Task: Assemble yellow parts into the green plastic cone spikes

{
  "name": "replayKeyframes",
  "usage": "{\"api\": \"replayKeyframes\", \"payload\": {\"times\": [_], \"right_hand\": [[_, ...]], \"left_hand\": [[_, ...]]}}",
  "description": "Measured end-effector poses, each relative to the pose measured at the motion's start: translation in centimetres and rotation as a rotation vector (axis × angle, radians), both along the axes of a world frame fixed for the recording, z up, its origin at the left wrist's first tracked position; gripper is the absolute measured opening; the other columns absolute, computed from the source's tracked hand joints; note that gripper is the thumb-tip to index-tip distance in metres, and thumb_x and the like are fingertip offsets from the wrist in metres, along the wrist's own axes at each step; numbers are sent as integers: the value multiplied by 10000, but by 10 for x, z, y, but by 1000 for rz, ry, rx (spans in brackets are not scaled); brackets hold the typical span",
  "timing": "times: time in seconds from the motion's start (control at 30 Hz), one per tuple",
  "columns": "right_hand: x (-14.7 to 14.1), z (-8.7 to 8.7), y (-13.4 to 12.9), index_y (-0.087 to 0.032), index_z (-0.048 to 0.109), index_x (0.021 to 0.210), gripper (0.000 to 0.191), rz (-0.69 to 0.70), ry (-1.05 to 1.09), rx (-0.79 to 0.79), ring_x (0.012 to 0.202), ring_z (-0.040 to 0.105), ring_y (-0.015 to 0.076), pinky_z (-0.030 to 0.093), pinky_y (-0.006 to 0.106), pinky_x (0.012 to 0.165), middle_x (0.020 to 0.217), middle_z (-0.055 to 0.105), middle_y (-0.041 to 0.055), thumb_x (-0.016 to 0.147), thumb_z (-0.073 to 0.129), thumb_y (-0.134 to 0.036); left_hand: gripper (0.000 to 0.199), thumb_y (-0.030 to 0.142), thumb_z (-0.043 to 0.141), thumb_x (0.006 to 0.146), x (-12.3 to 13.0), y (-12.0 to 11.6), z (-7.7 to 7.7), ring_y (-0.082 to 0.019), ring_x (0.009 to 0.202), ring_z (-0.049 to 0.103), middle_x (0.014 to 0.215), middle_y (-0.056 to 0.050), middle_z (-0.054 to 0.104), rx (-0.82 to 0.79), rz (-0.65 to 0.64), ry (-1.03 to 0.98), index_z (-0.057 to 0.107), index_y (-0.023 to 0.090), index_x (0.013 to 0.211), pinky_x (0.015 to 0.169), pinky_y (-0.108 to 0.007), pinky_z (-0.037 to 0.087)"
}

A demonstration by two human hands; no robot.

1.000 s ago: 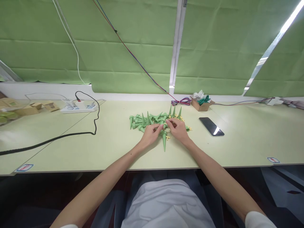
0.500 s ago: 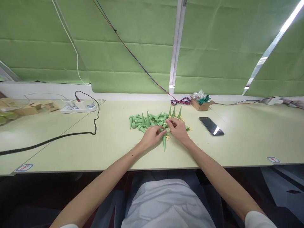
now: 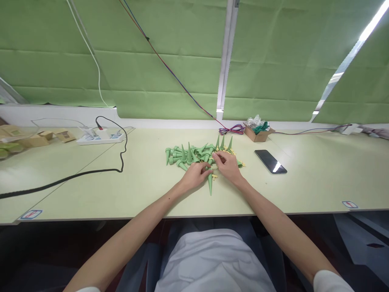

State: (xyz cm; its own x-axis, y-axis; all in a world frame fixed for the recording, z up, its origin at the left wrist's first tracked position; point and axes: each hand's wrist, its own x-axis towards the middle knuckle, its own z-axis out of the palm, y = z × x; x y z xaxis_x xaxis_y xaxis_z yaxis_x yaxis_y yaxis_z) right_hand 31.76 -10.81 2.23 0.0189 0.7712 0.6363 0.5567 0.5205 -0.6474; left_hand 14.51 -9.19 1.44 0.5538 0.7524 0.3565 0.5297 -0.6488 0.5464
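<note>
My left hand (image 3: 196, 175) is closed around the upper end of a green plastic plant watering spike (image 3: 210, 186), whose tip points towards me. Just to its right, my right hand (image 3: 228, 165) has thumb and forefinger pinched together by a small yellow piece (image 3: 212, 157), too small to make out clearly. Beyond both hands lies a heap of similar green spikes (image 3: 176, 155), some standing point up. A yellow T-shaped valve (image 3: 214, 177) rests beside the held spike. More yellow valves (image 3: 244, 164) show at the right end of the heap, partly covered by my right hand.
A black phone (image 3: 270, 161) lies to the right. Behind it stands a small cardboard box (image 3: 257, 136) with plastic wrap and green material, near bundled wires (image 3: 232, 129). At left are a power strip (image 3: 101, 138), a black cable (image 3: 91, 172) and cardboard pieces (image 3: 36, 138).
The spike in my left hand has shifted very slightly towards me, with the left fingers moving a little lower. My right hand stays almost in place.
</note>
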Motion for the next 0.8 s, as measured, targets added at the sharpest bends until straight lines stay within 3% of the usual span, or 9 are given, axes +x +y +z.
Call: {"api": "replayKeyframes", "payload": {"times": [0.2, 0.57, 0.8], "right_hand": [[0, -1, 0, -195, 617, 720, 405, -11, -6, -9, 540, 468, 131, 383, 258, 544, 632, 579, 12, 948, 462, -491], [0, 1, -1, -185, 624, 781, 269, -59, 62, -19, 492, 459, 116, 391, 254, 530, 628, 586, 1, 892, 533, -412], [3, -1, 4, -197, 567, 675, 284, -137, 49, -58, 491, 467, 127, 412, 272, 563, 615, 603, 12, 881, 520, -387]], "left_hand": [[225, 346, 531, 909, 0, -4, 7, -136, 551, 470, 599, 23, 542, 12, 17, -103, 669, 172, 944, 597, -267, 350], [228, 368, 519, 910, -4, 0, 10, -137, 568, 505, 621, 17, 573, 43, 211, -255, 638, 183, 971, 600, -261, 383], [215, 361, 517, 910, -3, -2, 10, -136, 563, 509, 613, 22, 566, 68, 233, -265, 629, 183, 956, 604, -261, 391]]}}
